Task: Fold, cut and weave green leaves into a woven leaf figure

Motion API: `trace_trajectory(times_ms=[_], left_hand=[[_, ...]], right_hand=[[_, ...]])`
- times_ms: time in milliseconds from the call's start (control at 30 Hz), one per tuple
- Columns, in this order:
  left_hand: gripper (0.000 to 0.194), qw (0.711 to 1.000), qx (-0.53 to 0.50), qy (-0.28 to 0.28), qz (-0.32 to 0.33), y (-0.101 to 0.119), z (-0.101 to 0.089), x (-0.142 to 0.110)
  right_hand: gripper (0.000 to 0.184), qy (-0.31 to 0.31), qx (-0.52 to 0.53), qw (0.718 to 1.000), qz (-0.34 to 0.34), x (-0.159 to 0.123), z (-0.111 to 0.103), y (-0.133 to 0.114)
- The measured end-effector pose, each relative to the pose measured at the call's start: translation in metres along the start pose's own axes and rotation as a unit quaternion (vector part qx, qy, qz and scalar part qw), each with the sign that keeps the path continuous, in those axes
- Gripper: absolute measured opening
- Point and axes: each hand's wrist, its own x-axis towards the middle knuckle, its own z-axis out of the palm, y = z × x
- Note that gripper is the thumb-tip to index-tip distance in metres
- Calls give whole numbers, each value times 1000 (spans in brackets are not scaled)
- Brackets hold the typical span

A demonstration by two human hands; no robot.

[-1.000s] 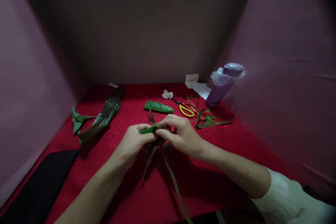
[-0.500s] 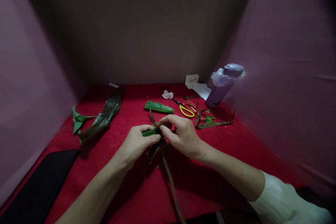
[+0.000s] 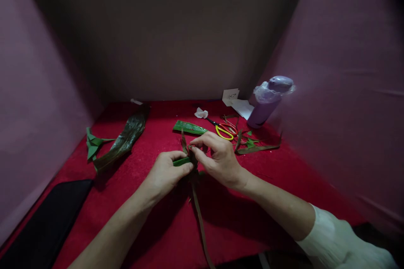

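Between thumb and fingers, my left hand (image 3: 166, 171) grips a folded green leaf (image 3: 182, 161). A brown leaf strip (image 3: 199, 214) hangs from the bundle toward the table's front edge, and a short brown end (image 3: 183, 141) sticks up above it. My right hand (image 3: 217, 157) pinches brown leaf at the right side of the bundle, close to the left fingertips. Its fingers partly hide the middle of the bundle. Just beyond the hands lies a flat green leaf piece (image 3: 191, 127).
Scissors (image 3: 222, 130) with red and yellow handles lie beyond my right hand, near leaf scraps (image 3: 257, 149). A purple bin (image 3: 264, 111) stands back right by white cards (image 3: 242, 108). At left are a long dark leaf (image 3: 126, 141), a folded green leaf shape (image 3: 94, 143) and a black case (image 3: 47, 222).
My right fingers have shifted slightly left and up over the bundle. The hanging brown strip has swung a little to the left. My left hand keeps its hold.
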Motion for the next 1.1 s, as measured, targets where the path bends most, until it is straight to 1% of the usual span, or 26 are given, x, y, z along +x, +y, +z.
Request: trace_trajectory(times_ms=[100, 200, 367, 500, 600, 700, 867, 933, 1000, 1100], left_hand=[[17, 1000, 9, -2, -1, -2, -1, 1], [17, 999, 36, -3, 9, -5, -1, 2], [17, 997, 78, -6, 27, -9, -1, 3], [15, 994, 102, -19, 45, -12, -2, 2], [15, 988, 140, -17, 69, -13, -3, 1], [16, 984, 160, -13, 79, -12, -3, 1], [18, 980, 181, -9, 84, -8, -1, -1], [18, 977, 196, -2, 88, -7, -1, -1], [19, 975, 200, 1, 92, -8, -1, 0], [22, 978, 181, -6, 100, -8, -2, 1]], right_hand=[[15, -2, 31, 999, 12, 1, 0, 0], [18, -10, 40, 999, 21, 2, -1, 0], [10, -20, 26, 999, 29, 3, -2, 0], [8, -20, 18, 999, 18, 2, -1, -1], [9, -24, 13, 1000, 8, 2, -2, -1], [9, -31, 14, 999, 4, 2, -3, 1], [11, 1, 11, 1000, 20, 2, -4, 2], [12, 6, 10, 1000, 22, 2, -4, 2], [11, -4, 17, 1000, 9, 2, -5, 3], [10, -33, 41, 998, -30, 1, -6, 4]])
